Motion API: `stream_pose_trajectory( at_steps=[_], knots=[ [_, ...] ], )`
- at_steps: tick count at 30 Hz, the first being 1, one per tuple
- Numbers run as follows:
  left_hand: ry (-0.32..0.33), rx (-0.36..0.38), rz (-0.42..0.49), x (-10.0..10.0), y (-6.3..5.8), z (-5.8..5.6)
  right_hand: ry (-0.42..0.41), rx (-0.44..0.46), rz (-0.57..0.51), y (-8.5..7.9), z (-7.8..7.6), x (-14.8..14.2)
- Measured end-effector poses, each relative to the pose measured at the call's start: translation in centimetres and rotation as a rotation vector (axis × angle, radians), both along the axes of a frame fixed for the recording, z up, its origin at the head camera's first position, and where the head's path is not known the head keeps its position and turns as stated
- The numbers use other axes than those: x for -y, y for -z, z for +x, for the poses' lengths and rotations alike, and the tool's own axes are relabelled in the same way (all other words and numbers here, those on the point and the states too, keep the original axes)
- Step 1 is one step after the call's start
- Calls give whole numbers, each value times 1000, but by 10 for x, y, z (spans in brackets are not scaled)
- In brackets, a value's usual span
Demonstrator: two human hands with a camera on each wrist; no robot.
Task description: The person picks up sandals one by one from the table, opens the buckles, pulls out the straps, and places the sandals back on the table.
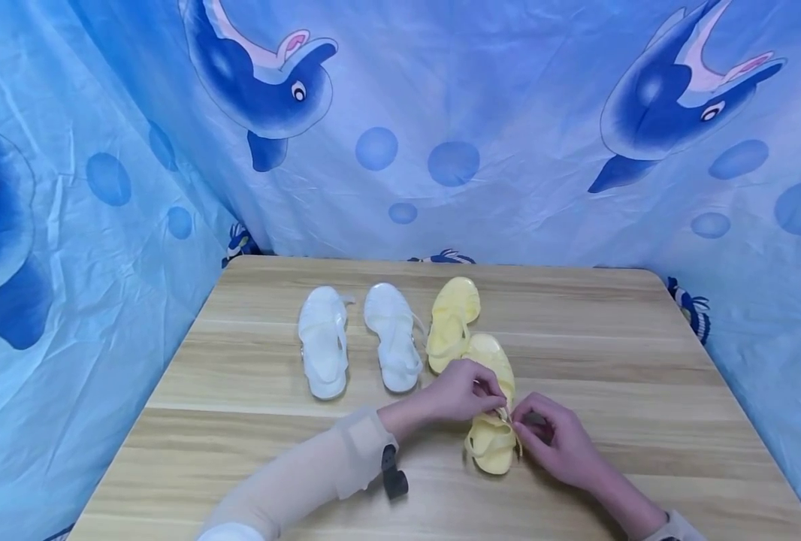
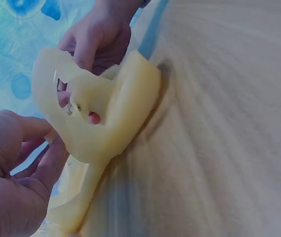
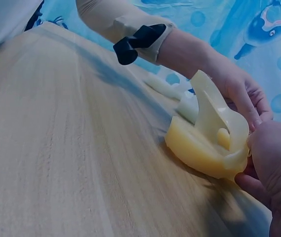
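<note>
A yellow sandal [image 1: 498, 460] lies on the table with its heel toward me, between my two hands. From its left side, my left hand [image 1: 464, 391] pinches the ankle strap near the buckle with thumb and fingertips. Against the right side, my right hand [image 1: 559, 439] holds the strap between thumb and forefinger. Fingers partly cover the buckle. In the left wrist view, the heel cup of the sandal [image 2: 125, 98] stands up with cut-out openings, and a fingertip shows through one. The right wrist view shows the thick sole of the sandal [image 3: 194, 148] resting on the wood.
A second yellow sandal [image 1: 456, 304] lies just behind, touching or nearly touching the first. Two white sandals, one [image 1: 324, 349] farther left and one [image 1: 394, 330] nearer, lie beside them. Blue dolphin-print cloth [image 1: 414, 98] hangs around the wooden table [image 1: 610, 338].
</note>
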State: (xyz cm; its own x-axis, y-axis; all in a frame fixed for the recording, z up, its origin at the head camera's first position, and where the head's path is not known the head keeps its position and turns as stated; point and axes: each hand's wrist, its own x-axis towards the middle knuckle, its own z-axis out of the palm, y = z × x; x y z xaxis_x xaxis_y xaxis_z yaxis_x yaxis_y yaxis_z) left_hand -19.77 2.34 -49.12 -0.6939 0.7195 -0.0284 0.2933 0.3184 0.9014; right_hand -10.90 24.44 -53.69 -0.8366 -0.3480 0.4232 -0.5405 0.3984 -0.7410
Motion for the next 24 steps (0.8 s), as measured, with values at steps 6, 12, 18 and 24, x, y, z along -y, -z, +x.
stream_pose_trajectory(
  at_steps=[6,12,18,24],
  knots=[
    [21,-47,-31,-2,-3,1,-2,15,-4,-1,0,0],
    [80,-208,-106,-5,-5,-2,-5,10,0,-1,0,0],
    [136,-167,-94,-3,-4,-5,-9,1,4,-1,0,0],
    [117,-115,-60,2,-3,-5,-40,-56,3,-1,-2,0]
  ],
)
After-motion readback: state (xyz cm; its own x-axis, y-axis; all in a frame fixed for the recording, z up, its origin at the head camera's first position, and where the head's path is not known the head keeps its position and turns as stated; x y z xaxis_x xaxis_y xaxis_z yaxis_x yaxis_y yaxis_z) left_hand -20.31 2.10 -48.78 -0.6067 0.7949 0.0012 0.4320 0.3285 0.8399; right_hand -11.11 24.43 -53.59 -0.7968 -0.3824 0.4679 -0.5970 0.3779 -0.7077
